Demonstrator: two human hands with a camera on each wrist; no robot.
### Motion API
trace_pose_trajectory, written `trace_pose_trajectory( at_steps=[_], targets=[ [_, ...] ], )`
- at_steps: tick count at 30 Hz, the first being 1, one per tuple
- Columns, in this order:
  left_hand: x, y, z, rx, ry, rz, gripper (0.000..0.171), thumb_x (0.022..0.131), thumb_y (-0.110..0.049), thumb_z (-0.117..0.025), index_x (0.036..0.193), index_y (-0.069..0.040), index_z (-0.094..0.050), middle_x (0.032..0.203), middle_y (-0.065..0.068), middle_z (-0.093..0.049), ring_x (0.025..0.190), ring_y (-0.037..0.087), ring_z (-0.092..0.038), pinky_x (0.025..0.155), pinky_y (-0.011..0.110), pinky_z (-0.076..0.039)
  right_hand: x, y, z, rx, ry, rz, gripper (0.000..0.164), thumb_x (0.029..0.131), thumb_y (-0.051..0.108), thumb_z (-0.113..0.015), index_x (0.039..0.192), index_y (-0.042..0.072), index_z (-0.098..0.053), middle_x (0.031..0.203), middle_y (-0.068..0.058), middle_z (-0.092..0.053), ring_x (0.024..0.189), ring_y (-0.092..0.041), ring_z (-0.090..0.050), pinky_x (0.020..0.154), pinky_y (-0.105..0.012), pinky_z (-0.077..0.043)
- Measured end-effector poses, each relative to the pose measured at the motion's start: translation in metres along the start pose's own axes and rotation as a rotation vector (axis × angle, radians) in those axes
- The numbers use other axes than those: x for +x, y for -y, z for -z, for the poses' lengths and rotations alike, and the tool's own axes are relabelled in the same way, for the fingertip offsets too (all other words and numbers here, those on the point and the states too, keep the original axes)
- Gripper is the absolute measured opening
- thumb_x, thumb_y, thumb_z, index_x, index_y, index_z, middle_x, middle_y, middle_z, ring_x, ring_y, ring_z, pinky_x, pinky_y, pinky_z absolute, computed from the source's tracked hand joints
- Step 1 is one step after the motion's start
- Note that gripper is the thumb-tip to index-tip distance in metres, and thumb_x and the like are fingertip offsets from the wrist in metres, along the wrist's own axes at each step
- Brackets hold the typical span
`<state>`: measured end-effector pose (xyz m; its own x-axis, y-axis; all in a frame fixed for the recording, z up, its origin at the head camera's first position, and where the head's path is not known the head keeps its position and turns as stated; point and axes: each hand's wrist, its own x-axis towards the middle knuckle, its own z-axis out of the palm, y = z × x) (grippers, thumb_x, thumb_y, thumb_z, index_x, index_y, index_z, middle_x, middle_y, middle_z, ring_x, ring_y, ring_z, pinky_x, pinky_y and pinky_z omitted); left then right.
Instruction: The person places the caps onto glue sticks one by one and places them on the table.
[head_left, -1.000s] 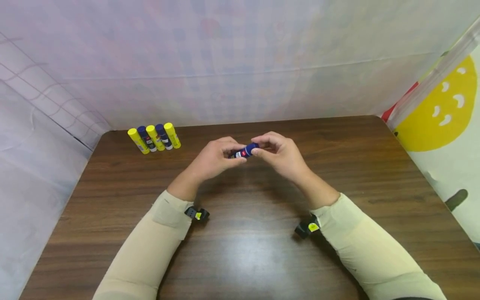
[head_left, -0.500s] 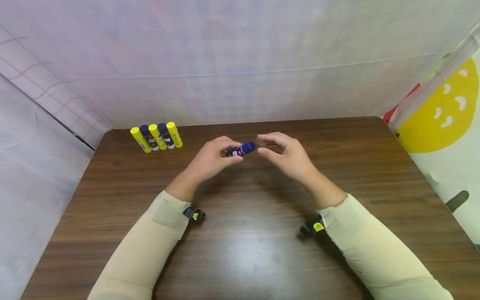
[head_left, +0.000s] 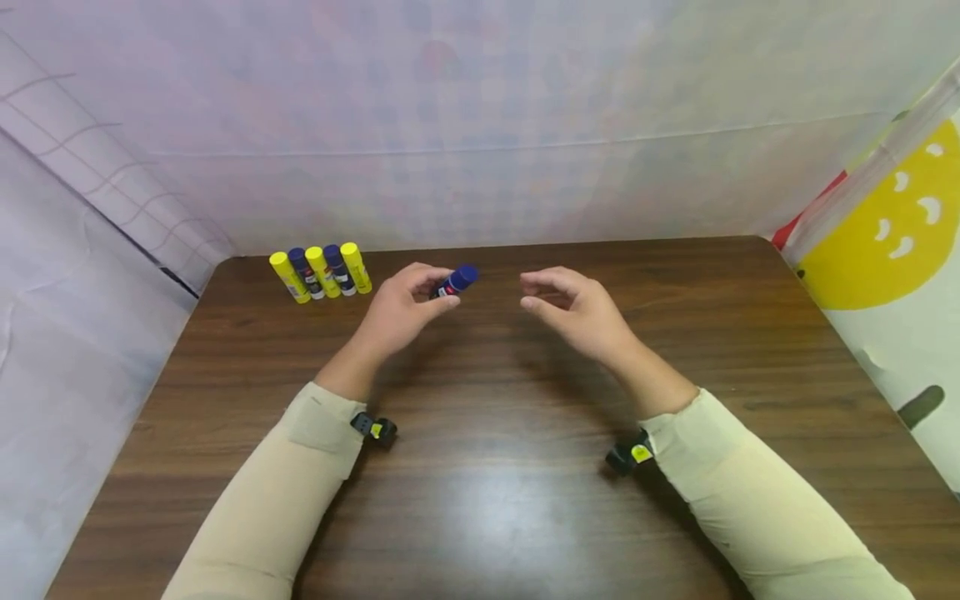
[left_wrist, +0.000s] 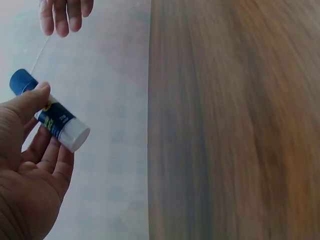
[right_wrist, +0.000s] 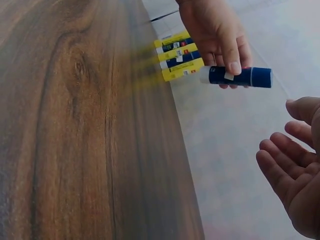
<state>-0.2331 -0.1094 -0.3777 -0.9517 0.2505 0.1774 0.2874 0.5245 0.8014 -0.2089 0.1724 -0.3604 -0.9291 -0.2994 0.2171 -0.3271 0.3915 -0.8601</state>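
Note:
My left hand (head_left: pixel 405 305) pinches a dark blue glue stick (head_left: pixel 458 281) with a blue cap and a white base, held tilted above the table. In the left wrist view the thumb lies across the label of the glue stick (left_wrist: pixel 56 116) and the fingers are behind it. To the right, apart from the glue stick, my right hand (head_left: pixel 581 308) hovers with loosely bent fingers and holds nothing. The right wrist view shows the same hand (right_wrist: pixel 297 167) with its fingers spread.
At the back left of the wooden table (head_left: pixel 480 433) stands a row of several glue sticks, a yellow one (head_left: pixel 290 277) at the left end and another yellow one (head_left: pixel 356 267) at the right end, blue ones between. A pale curtain (head_left: pixel 480 150) hangs behind the table.
My right hand has let go of the glue stick's cap end and drawn slightly right. My left hand has carried the glue stick left, toward the row.

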Motion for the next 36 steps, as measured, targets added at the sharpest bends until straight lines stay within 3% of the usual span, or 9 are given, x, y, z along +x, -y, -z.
trace_pose_trajectory(
  at_steps=[9,21,26,31,36],
  targets=[
    [-0.008,0.012,0.02,-0.044,-0.177,0.032,0.039,0.096,-0.024,-0.077,0.132,-0.01,-0.068,0.127,0.011,-0.066,0.12,0.029,-0.066,0.104,0.046,-0.055,0.004,-0.004,-0.004,-0.011,0.011,0.02,0.035,0.099,0.016,-0.073,0.132,0.005,-0.069,0.133,-0.017,-0.068,0.118,-0.029,-0.069,0.104,-0.048,-0.055],
    [-0.023,0.03,0.04,-0.111,-0.32,0.095,0.044,0.097,-0.025,-0.076,0.135,-0.006,-0.065,0.133,0.015,-0.065,0.123,0.031,-0.065,0.107,0.049,-0.053,0.008,-0.006,-0.011,-0.003,0.034,0.038,0.035,0.099,0.015,-0.073,0.132,0.005,-0.069,0.132,-0.017,-0.069,0.119,-0.028,-0.068,0.104,-0.049,-0.055],
    [-0.027,0.034,0.046,-0.165,-0.373,0.126,0.046,0.097,-0.026,-0.076,0.136,-0.004,-0.064,0.133,0.015,-0.065,0.122,0.029,-0.066,0.101,0.035,-0.056,0.008,-0.004,-0.016,0.001,0.039,0.04,0.036,0.098,0.014,-0.073,0.133,0.004,-0.068,0.13,-0.016,-0.069,0.119,-0.029,-0.068,0.104,-0.048,-0.055],
    [-0.028,0.038,0.05,-0.19,-0.439,0.123,0.045,0.096,-0.023,-0.078,0.133,-0.002,-0.066,0.129,0.015,-0.067,0.107,0.015,-0.067,0.084,0.014,-0.054,0.008,-0.002,-0.021,0.0,0.052,0.057,0.036,0.098,0.014,-0.073,0.133,0.004,-0.068,0.128,-0.014,-0.07,0.118,-0.029,-0.068,0.104,-0.047,-0.055],
    [-0.027,0.043,0.052,-0.262,-0.513,0.091,0.041,0.094,-0.014,-0.078,0.13,0.003,-0.066,0.124,0.018,-0.068,0.096,0.002,-0.065,0.078,0.012,-0.055,0.008,0.0,-0.025,0.008,0.062,0.056,0.037,0.098,0.015,-0.073,0.133,0.004,-0.068,0.129,-0.014,-0.07,0.117,-0.029,-0.069,0.104,-0.048,-0.055]
  ],
)
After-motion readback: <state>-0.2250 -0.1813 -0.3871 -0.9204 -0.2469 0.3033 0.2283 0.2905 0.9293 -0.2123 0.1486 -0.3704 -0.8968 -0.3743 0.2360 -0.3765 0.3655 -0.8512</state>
